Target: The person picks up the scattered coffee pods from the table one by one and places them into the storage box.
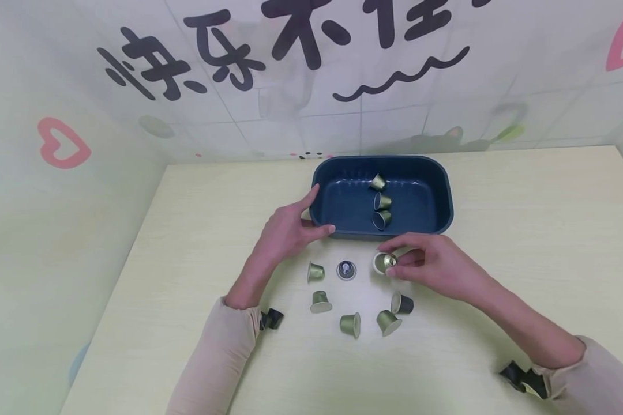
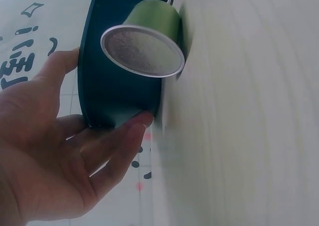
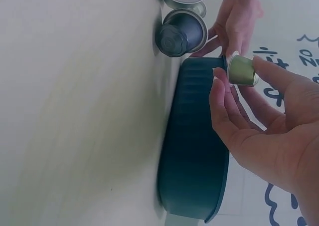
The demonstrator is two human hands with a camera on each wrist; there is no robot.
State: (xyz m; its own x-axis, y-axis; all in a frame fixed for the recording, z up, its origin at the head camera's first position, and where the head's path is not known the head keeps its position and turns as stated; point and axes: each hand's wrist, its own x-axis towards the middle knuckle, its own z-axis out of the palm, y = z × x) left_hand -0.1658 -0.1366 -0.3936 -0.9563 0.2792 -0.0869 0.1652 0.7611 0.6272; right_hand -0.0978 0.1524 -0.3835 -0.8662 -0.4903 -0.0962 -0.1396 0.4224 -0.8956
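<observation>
My left hand (image 1: 285, 230) holds the left end of a dark blue rectangular tub (image 1: 316, 222), thumb at the near side and fingers along the end wall. Between the thumb and fingertips of my right hand (image 1: 428, 262) is a green coffee capsule (image 3: 242, 70), just in front of the tub's near wall. Inside the tub lie three more capsules (image 1: 382, 201). On the table before it are several others, among them green ones (image 1: 315, 272) and dark ones (image 1: 346, 270). A green capsule (image 2: 152, 19) looms large in the left wrist view, silver lid toward the camera.
The pale wooden table (image 1: 524, 230) meets a white wall sheet (image 1: 291, 104) with black lettering behind the tub. Nearest me on the table lie green capsules (image 1: 350, 325), and a dark one (image 1: 405, 304) rests below my right hand.
</observation>
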